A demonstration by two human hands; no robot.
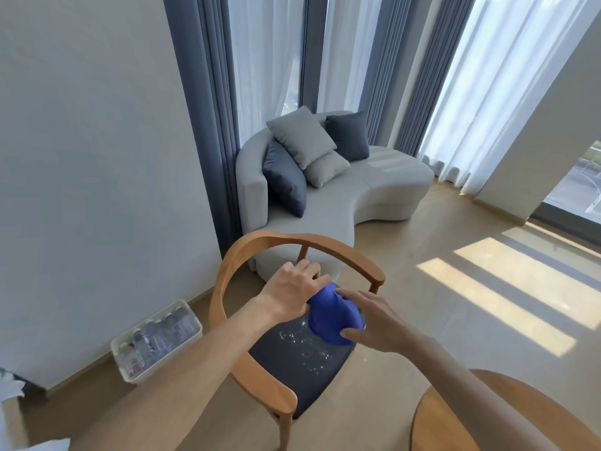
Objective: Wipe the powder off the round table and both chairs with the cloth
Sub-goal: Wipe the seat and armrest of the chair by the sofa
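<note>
both hands, left hand (294, 281) and right hand (374, 320), hold the blue cloth (335, 315) at the chair (260, 379) seat's far edge; the powder (302, 346) lies nearer the person.

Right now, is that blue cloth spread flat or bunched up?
Bunched up: the blue cloth is a rounded wad between both hands, above the chair seat.

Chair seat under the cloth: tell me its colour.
Dark grey chair seat, speckled with white powder; the head view shows it.

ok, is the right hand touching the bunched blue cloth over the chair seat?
Touching. The head view shows the right hand with fingers and thumb curled against the blue cloth, no gap; the left hand grips it too.
</note>
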